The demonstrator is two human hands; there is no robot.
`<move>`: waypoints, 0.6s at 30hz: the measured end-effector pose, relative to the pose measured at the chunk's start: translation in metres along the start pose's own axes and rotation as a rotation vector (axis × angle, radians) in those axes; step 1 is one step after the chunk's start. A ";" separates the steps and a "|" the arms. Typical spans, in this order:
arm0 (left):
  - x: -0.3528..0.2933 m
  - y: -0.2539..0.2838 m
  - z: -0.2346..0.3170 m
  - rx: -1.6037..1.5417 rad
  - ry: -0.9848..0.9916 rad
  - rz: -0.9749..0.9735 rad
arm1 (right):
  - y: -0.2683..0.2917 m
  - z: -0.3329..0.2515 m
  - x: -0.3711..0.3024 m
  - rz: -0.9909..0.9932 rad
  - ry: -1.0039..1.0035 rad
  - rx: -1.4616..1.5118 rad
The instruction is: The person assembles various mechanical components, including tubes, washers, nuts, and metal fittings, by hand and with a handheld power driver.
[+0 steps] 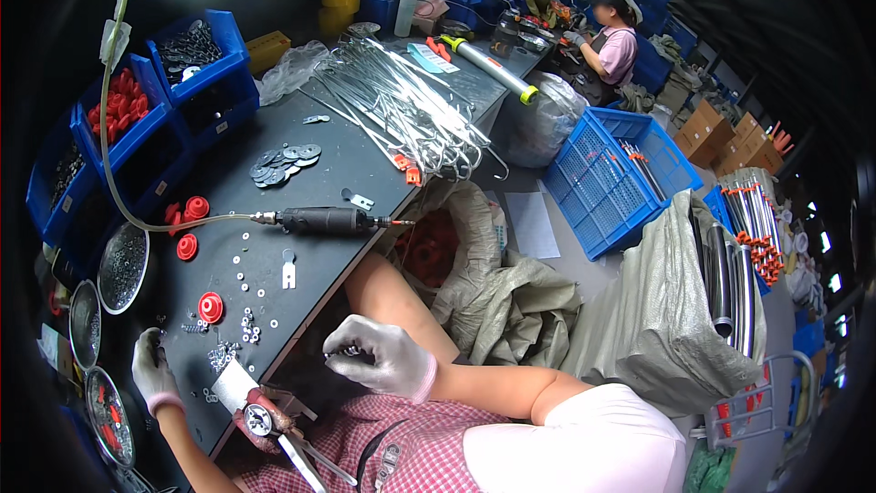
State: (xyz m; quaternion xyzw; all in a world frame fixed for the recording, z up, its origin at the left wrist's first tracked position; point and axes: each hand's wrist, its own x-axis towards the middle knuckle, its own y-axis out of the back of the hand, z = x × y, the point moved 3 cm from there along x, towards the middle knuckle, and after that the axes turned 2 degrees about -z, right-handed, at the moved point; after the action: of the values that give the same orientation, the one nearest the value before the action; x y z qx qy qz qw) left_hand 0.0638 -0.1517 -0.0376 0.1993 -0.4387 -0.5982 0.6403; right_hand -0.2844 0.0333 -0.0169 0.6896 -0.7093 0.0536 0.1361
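Note:
My left hand (153, 371), in a pale glove, is at the table's left edge beside the metal bowls. Its fingers are curled together, and what they hold, if anything, is too small to make out. My right hand (388, 361), also gloved, hovers in front of the table edge, its fingers curled round some small shiny metal parts (350, 351). Between my hands, at the table's edge, stands a red-and-white handle assembly (261, 420) with a round disc and two long levers. Behind it lies a pile of small screws and nuts (225, 355). A red round cap (211, 308) sits farther back.
A black air screwdriver (328, 220) with a hose lies across the table (301, 297). Bent metal rods (411, 110) are heaped behind it. Blue bins (205, 50) and metal bowls (123, 269) line the left. A blue crate (593, 187) and sacks stand right. Another person (613, 46) works far back.

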 end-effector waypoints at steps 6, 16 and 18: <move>0.040 -0.013 -0.027 0.559 0.018 0.002 | 0.002 0.005 -0.011 0.093 0.049 -0.025; -0.072 0.024 0.171 -0.323 -0.438 -0.214 | -0.009 -0.017 0.004 -0.099 0.364 -0.296; -0.115 0.017 0.207 -0.204 -0.571 -0.255 | -0.028 -0.025 0.006 -0.128 0.519 -0.365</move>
State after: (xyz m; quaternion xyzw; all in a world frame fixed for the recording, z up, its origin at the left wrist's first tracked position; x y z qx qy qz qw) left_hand -0.0802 0.0156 0.0491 0.0116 -0.5098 -0.7461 0.4283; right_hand -0.2538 0.0327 0.0061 0.6605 -0.6040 0.0909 0.4367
